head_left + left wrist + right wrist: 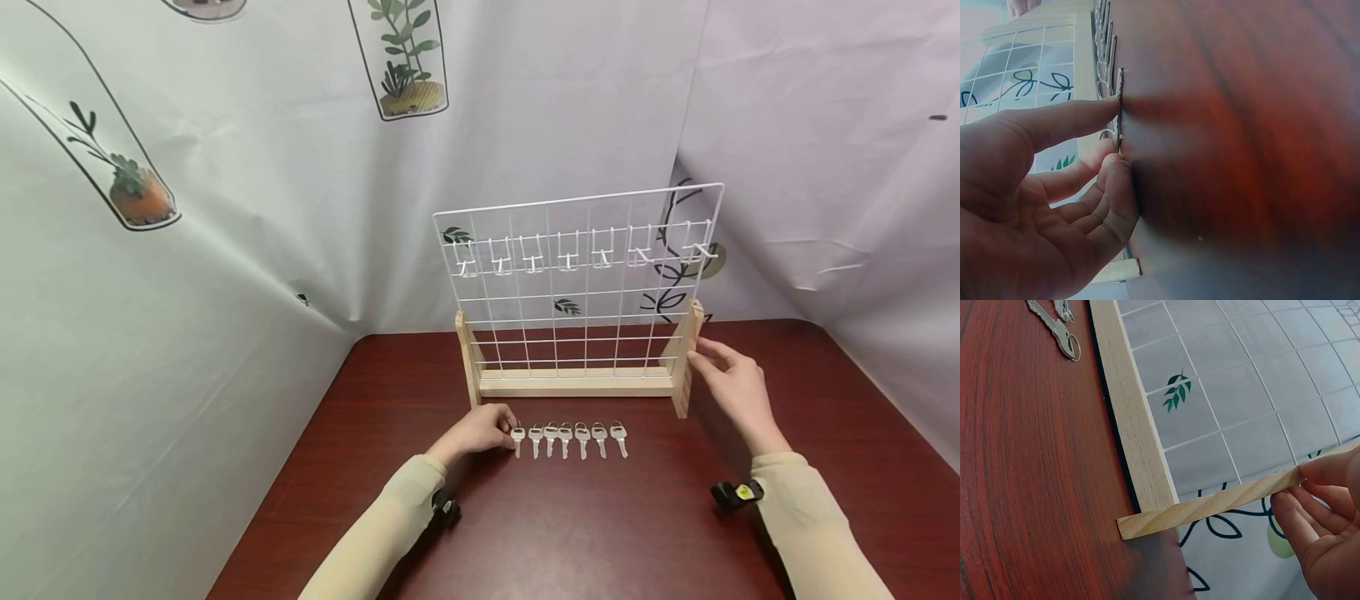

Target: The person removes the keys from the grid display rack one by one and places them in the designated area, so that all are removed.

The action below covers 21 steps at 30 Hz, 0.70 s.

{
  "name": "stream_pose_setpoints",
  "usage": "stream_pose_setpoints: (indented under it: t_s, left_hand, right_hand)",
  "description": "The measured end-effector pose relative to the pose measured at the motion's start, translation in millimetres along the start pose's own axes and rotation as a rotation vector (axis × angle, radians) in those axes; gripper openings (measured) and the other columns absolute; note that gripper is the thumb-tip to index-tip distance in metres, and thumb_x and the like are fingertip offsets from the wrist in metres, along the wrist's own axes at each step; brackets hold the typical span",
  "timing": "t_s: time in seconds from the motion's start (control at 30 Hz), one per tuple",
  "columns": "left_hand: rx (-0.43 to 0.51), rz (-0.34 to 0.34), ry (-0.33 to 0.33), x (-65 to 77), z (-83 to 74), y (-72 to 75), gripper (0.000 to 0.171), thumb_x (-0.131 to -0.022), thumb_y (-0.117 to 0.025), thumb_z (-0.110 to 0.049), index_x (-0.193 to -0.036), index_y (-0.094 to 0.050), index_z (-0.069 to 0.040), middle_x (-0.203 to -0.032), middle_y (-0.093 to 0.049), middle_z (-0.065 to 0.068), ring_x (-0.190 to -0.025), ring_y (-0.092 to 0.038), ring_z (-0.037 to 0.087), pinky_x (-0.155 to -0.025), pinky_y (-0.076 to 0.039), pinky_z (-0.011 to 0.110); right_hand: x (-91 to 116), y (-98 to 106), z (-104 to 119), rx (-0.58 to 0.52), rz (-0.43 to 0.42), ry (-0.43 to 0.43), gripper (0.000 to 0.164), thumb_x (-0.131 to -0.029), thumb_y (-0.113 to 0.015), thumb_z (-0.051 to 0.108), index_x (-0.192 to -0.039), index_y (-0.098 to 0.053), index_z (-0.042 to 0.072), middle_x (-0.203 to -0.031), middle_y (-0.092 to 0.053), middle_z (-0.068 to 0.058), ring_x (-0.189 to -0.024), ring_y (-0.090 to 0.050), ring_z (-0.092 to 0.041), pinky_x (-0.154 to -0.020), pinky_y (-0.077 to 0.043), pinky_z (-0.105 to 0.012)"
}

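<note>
Near the front of a white wire rack, several silver keys point(582, 437) lie in a row on the table, each with a small ring. My left hand point(482, 429) is at the left end of the row, thumb and curled fingers pinching the leftmost key point(517, 434). In the left wrist view, the left hand's fingers point(1110, 187) partly hide that key. Over at the rack's right side, my right hand point(737, 387) grips the wooden side post point(1210, 506) between thumb and fingers. White hooks point(567, 260) hang in a line across the rack's upper wires, bearing nothing.
The rack's pale wooden base point(576, 385) stands upright on the dark red table point(570, 525), near its back edge. A white cloth point(585, 100) with plant prints hangs behind and at the sides. Each wrist wears a small black camera point(735, 495).
</note>
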<state>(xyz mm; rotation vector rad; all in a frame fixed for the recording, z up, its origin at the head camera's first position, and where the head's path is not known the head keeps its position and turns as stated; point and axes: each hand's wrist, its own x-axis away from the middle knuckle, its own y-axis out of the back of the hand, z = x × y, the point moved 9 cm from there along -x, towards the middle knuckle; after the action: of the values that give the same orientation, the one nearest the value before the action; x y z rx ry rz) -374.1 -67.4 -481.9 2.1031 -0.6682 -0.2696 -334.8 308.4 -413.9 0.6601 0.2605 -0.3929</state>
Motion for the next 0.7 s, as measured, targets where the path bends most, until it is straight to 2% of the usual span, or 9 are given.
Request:
stream_pose_setpoints:
  t_s: [0.2,0.33,0.43,0.6,0.7]
  left_hand:
    - [0.023,0.015,0.01,-5.5,-4.7,-2.0,0.023,-0.075,-0.082,-0.007,-0.093,-0.068,-0.006,-0.083,-0.063,0.001,-0.075,-0.053,0.008,-0.07,-0.047,0.023]
    - [0.017,0.012,0.008,-7.5,-6.9,-3.6,0.022,-0.076,-0.082,-0.006,-0.092,-0.067,-0.006,-0.085,-0.063,0.003,-0.076,-0.054,0.008,-0.072,-0.048,0.023]
    - [0.009,0.003,0.004,-7.8,-7.6,-3.7,0.025,-0.075,-0.082,-0.007,-0.093,-0.065,-0.006,-0.085,-0.062,0.002,-0.076,-0.053,0.008,-0.072,-0.047,0.023]
    - [0.015,-0.006,-0.003,-6.7,-8.5,-2.7,0.033,-0.075,-0.084,-0.008,-0.097,-0.06,-0.006,-0.086,-0.06,0.004,-0.075,-0.052,0.01,-0.071,-0.046,0.025]
    - [0.01,-0.006,-0.01,-6.4,-10.8,-2.5,0.035,-0.074,-0.084,-0.007,-0.099,-0.059,-0.006,-0.088,-0.06,0.004,-0.077,-0.052,0.012,-0.073,-0.046,0.027]
  right_hand:
    - [0.0,-0.2,-0.3,-0.005,-0.001,0.0,0.051,-0.102,-0.06,0.037,-0.136,-0.06,0.0,-0.115,-0.07,-0.024,-0.113,-0.062,-0.041,-0.079,-0.044,-0.021]
    - [0.1,-1.0,0.0,-0.007,0.002,0.003,0.051,-0.101,-0.061,0.037,-0.136,-0.06,0.0,-0.115,-0.07,-0.024,-0.113,-0.063,-0.042,-0.078,-0.043,-0.019]
    - [0.0,-1.3,-0.2,-0.007,0.004,0.0,0.051,-0.102,-0.061,0.037,-0.137,-0.06,0.001,-0.116,-0.07,-0.024,-0.113,-0.063,-0.042,-0.08,-0.046,-0.023]
    - [-0.7,-1.4,-1.2,-0.009,0.004,-0.005,0.051,-0.102,-0.06,0.037,-0.137,-0.06,0.001,-0.116,-0.069,-0.024,-0.114,-0.062,-0.042,-0.087,-0.048,-0.038]
    - [-0.9,-1.4,-1.7,-0.01,0.004,-0.006,0.051,-0.102,-0.06,0.038,-0.137,-0.06,0.001,-0.116,-0.069,-0.024,-0.113,-0.062,-0.041,-0.087,-0.048,-0.038]
